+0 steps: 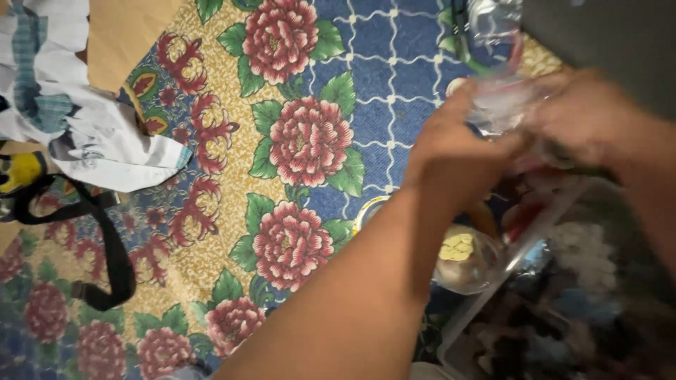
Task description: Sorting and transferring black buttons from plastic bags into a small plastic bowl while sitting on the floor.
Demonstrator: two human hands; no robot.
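Clear plastic bag held in both hands over floral cloth

Clear crinkly plastic bag (501, 84) sits up at top right, pinched between both hands, blurred so contents cannot be told. Left hand (458, 151) comes in from bottom centre, forearm running diagonally across frame, fingers closed on the bag's lower left side. Right hand (584, 116) enters from the right edge, heavily motion-blurred, fingers wrapped on the bag's right side. Both hands touch the bag and almost meet each other.

Below the hands: round clear container (465, 260) with a yellowish piece inside, lying just beside the left forearm. Right of it a clear plastic bin (556, 281) full of dark mixed items, too blurred to name.

Floral cloth (296, 141) covers the surface, red flowers, green leaves, blue lattice and tan ground. White and teal crumpled fabric (77, 112) at top left, well apart from hands. Black strap (105, 246) loops at left, yellow object (21, 170) at far left edge
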